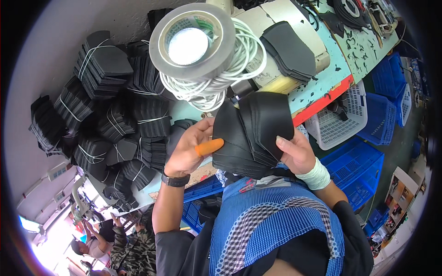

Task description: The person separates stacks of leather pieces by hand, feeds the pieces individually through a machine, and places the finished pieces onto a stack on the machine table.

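Note:
Between my two hands is a fanned stack of black leather-like pieces, held above my lap near the table edge. My left hand grips the stack's left side, an orange finger cot on its thumb pressing the top. On the right edge, my right hand pinches the pieces with its thumb on top; its other fingers are mostly hidden beneath. A similar small pile of dark cut pieces lies on the cream machine bed just beyond.
Many bundles of black pieces tied with white cord are heaped at left. A large tape roll rests by coiled white cord. White and blue baskets stand at right. Other people work at lower left.

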`<action>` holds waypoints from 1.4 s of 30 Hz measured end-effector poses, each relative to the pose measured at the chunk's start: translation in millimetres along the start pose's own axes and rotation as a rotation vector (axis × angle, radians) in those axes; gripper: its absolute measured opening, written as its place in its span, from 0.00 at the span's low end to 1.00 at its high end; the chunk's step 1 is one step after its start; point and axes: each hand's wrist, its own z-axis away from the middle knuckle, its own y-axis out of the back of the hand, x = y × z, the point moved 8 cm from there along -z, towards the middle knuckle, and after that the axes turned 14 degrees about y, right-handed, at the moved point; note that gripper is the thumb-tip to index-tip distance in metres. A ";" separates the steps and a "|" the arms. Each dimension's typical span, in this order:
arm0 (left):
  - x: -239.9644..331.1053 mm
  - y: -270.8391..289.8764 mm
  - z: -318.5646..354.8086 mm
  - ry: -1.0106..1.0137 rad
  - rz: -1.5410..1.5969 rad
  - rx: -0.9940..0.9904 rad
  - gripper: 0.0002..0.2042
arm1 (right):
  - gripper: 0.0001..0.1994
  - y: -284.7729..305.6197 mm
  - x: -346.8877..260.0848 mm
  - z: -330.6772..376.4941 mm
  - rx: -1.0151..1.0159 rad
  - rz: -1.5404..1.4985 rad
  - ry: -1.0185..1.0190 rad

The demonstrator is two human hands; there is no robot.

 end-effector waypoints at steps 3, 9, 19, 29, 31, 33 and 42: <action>-5.7 18.6 -0.5 0.040 -0.188 0.188 0.14 | 0.21 -2.7 11.8 2.2 -0.004 0.083 -0.018; -0.4 35.5 -0.4 0.137 -0.423 0.396 0.11 | 0.18 -7.6 23.5 2.4 0.030 0.198 -0.070; -6.3 43.1 -10.1 0.178 -0.218 0.285 0.12 | 0.17 -6.2 5.4 -0.1 0.131 0.246 0.119; -12.2 44.2 -10.9 0.226 -0.303 0.263 0.13 | 0.19 -2.8 4.1 0.1 0.156 0.273 0.104; -10.6 40.1 -12.1 0.141 -0.289 0.329 0.13 | 0.19 -4.7 6.0 -1.6 0.168 0.265 0.104; -11.5 48.6 -14.1 0.119 -0.226 0.322 0.15 | 0.19 -3.5 5.6 -2.2 0.178 0.267 0.127; -18.3 50.4 -13.8 0.218 -0.402 0.262 0.18 | 0.25 -4.2 -2.2 -5.6 0.108 0.337 0.248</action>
